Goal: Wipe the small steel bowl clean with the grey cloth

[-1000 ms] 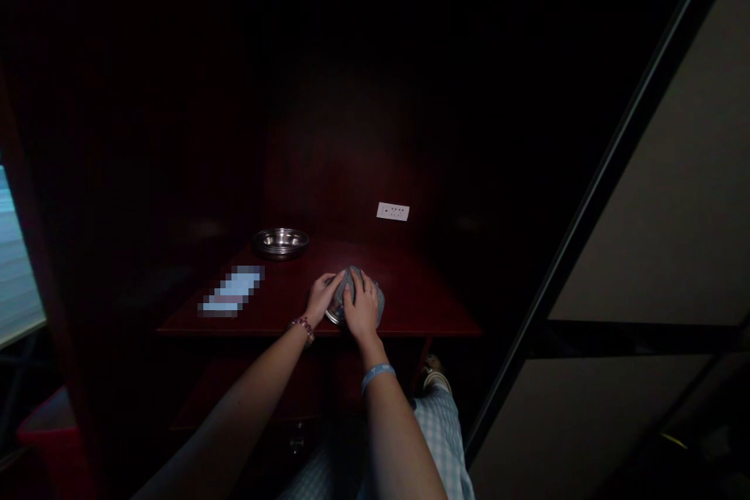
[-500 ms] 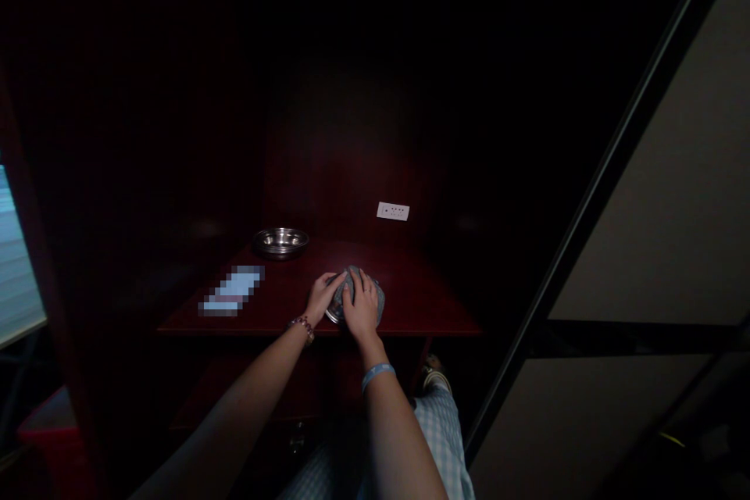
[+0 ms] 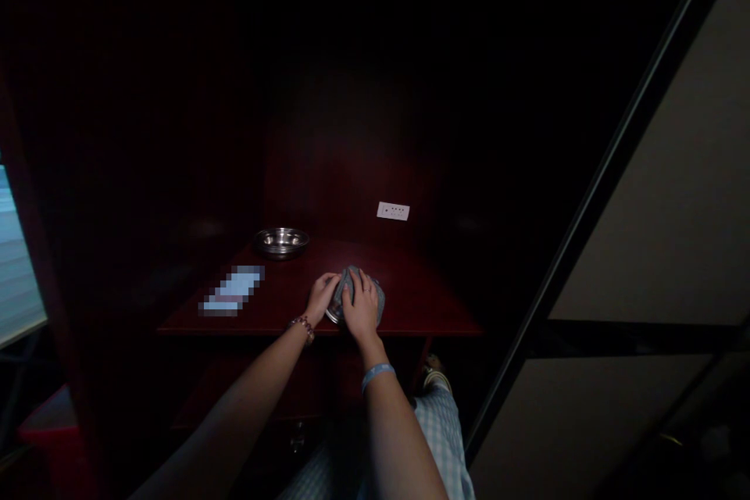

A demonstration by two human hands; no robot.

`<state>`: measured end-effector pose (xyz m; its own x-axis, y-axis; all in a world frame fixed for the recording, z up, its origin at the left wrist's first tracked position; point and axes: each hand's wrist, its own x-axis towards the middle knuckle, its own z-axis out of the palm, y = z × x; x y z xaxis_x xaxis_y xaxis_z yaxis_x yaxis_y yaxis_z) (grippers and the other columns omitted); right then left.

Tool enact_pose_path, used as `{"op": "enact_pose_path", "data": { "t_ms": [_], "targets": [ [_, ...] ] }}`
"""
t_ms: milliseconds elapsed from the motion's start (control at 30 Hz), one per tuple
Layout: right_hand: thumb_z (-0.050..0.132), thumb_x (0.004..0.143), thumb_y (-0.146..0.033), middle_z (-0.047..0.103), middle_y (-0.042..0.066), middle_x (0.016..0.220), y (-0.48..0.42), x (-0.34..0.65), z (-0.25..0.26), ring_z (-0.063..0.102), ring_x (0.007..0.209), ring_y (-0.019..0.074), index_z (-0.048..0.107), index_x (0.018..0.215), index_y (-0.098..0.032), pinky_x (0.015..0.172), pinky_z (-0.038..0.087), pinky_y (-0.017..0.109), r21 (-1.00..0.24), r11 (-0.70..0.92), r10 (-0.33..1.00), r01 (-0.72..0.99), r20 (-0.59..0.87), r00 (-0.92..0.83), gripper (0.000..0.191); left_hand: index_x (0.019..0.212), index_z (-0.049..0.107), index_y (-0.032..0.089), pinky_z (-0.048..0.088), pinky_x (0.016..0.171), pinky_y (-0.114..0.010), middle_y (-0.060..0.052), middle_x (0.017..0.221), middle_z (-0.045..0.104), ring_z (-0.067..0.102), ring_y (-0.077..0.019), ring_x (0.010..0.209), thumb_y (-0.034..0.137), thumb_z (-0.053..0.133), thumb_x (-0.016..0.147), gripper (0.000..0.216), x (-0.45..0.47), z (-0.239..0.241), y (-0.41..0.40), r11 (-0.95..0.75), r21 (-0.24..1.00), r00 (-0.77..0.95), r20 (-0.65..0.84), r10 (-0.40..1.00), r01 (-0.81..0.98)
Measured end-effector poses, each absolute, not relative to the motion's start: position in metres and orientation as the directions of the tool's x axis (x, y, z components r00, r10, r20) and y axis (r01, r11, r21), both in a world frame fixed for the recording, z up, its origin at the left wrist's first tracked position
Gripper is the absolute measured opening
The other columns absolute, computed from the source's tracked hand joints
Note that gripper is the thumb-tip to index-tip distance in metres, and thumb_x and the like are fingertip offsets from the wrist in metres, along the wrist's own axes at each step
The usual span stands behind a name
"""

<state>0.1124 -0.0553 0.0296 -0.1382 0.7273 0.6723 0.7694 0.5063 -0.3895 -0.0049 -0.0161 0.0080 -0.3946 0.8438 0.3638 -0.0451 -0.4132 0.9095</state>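
My left hand (image 3: pixel 320 298) curls round the left side of a small shiny metal dish (image 3: pixel 334 314) near the front edge of a dark red wooden desk (image 3: pixel 410 305). My right hand (image 3: pixel 361 308) presses a grey cloth (image 3: pixel 378 298) down over that dish, fingers wrapped on the cloth. Most of the dish is hidden under the cloth and my hands. A beaded bracelet is on my left wrist, a light blue band on my right.
A second metal dish (image 3: pixel 280 241) stands at the desk's back left. A blurred flat item (image 3: pixel 232 291) lies on the left side. A white socket plate (image 3: pixel 392 211) is on the back panel. A dark-framed panel (image 3: pixel 586 203) rises at the right.
My hands and the cloth have barely shifted on the dish; nothing else has moved.
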Motion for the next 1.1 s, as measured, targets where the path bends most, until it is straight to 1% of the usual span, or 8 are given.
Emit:
{"op": "enact_pose_path", "data": {
  "t_ms": [267, 467, 567, 667, 833, 1100],
  "targets": [
    [0.037, 0.092, -0.034, 0.045, 0.005, 0.139, -0.0549, 0.1124, 0.029, 0.037, 0.127, 0.022, 0.047, 0.133, -0.024, 0.106, 0.029, 0.039, -0.407, 0.514, 0.729, 0.756, 0.671, -0.135, 0.044, 0.071, 0.066, 0.016, 0.044, 0.073, -0.028, -0.004, 0.075, 0.067, 0.06, -0.0169, 0.072, 0.042, 0.064, 0.064, 0.027, -0.0046, 0.0086, -0.0157, -0.406, 0.911, -0.402, 0.347, 0.847, -0.069],
    [0.037, 0.092, -0.033, 0.044, 0.006, 0.14, -0.0562, 0.1131, 0.0306, 0.036, 0.128, 0.0226, 0.047, 0.133, -0.023, 0.107, 0.028, 0.039, -0.417, 0.507, 0.745, 0.754, 0.653, -0.14, 0.044, 0.072, 0.066, 0.016, 0.044, 0.074, -0.028, -0.004, 0.075, 0.067, 0.06, -0.0171, 0.073, 0.041, 0.062, 0.066, 0.026, -0.0046, 0.0087, -0.0168, -0.401, 0.914, -0.401, 0.346, 0.848, -0.059],
    [0.037, 0.092, -0.033, 0.043, 0.005, 0.141, -0.0567, 0.1131, 0.031, 0.036, 0.129, 0.0228, 0.046, 0.134, -0.023, 0.107, 0.027, 0.039, -0.422, 0.505, 0.75, 0.753, 0.646, -0.142, 0.044, 0.071, 0.066, 0.016, 0.044, 0.074, -0.028, -0.004, 0.075, 0.067, 0.06, -0.0172, 0.074, 0.043, 0.062, 0.066, 0.028, -0.0044, 0.0087, -0.0164, -0.411, 0.907, -0.396, 0.347, 0.85, -0.087],
    [0.038, 0.092, -0.033, 0.042, 0.005, 0.141, -0.0569, 0.113, 0.031, 0.036, 0.129, 0.0229, 0.046, 0.134, -0.024, 0.107, 0.027, 0.039, -0.424, 0.503, 0.753, 0.753, 0.643, -0.141, 0.044, 0.07, 0.066, 0.016, 0.044, 0.075, -0.028, -0.004, 0.074, 0.067, 0.06, -0.0171, 0.074, 0.045, 0.063, 0.065, 0.029, -0.004, 0.0091, -0.0161, -0.41, 0.906, -0.389, 0.342, 0.856, -0.105],
    [0.037, 0.092, -0.033, 0.043, 0.005, 0.141, -0.0566, 0.1125, 0.0308, 0.036, 0.128, 0.0232, 0.046, 0.134, -0.024, 0.107, 0.028, 0.039, -0.427, 0.499, 0.756, 0.754, 0.641, -0.137, 0.044, 0.072, 0.065, 0.016, 0.044, 0.075, -0.028, -0.004, 0.074, 0.067, 0.059, -0.0167, 0.074, 0.044, 0.065, 0.063, 0.029, -0.0032, 0.0103, -0.0175, -0.404, 0.91, -0.381, 0.341, 0.86, -0.096],
    [0.039, 0.091, -0.033, 0.045, 0.006, 0.138, -0.0538, 0.1118, 0.0279, 0.038, 0.126, 0.0222, 0.048, 0.133, -0.023, 0.106, 0.029, 0.038, -0.404, 0.513, 0.723, 0.757, 0.679, -0.127, 0.044, 0.07, 0.064, 0.015, 0.043, 0.074, -0.028, -0.004, 0.074, 0.066, 0.058, -0.0164, 0.073, 0.045, 0.065, 0.061, 0.031, -0.0044, 0.0081, -0.0154, -0.41, 0.908, -0.4, 0.347, 0.848, -0.082]
  ]
}}
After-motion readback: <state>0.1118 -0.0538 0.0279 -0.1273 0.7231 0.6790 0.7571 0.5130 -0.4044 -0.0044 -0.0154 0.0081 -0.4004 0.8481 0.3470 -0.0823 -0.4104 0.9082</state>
